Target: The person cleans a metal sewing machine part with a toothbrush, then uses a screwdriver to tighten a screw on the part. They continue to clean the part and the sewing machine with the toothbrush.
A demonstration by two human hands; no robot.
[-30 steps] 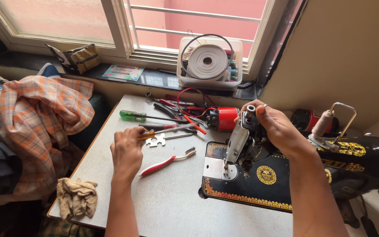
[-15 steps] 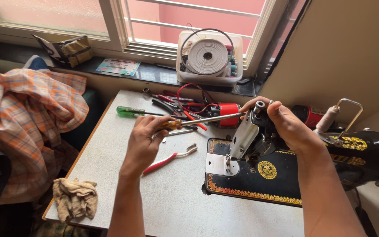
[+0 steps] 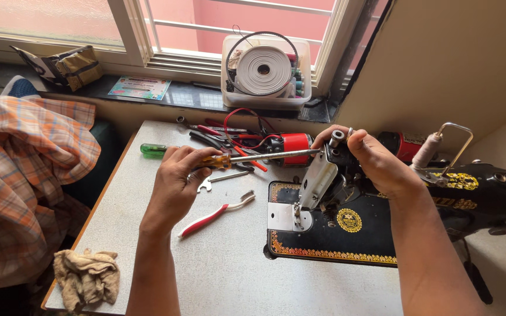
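Since a second ago the left hand [image 3: 177,181] has come up off the table with a screwdriver [image 3: 253,158], which was lying among the tools back then, and now the shaft runs level across to the sewing machine [image 3: 382,205]. Half a second ago it was already lifted but pointed a bit higher; now its tip sits right at the head end of the machine, by the silver face plate [image 3: 317,181].

So the screwdriver: amber see-through handle, mostly swallowed by the fist, with a long plain steel shaft sticking out to the right. Left fingers are clenched around the handle, thumb on top.

Right hand [image 3: 376,161] is wrapped over the top of the machine head, fingers curled down around it and gripping it, with a little metal cylinder poking up just beside the fingertips.

Machine itself is black with gold decoration, sitting on the right side of the pale table [image 3: 229,275]. Behind the screwdriver there's a green-handled screwdriver [image 3: 154,150], a small spanner [image 3: 221,178] and red-handled pliers [image 3: 215,213] near the left wrist. A crumpled rag [image 3: 86,278] sits at the near left corner.
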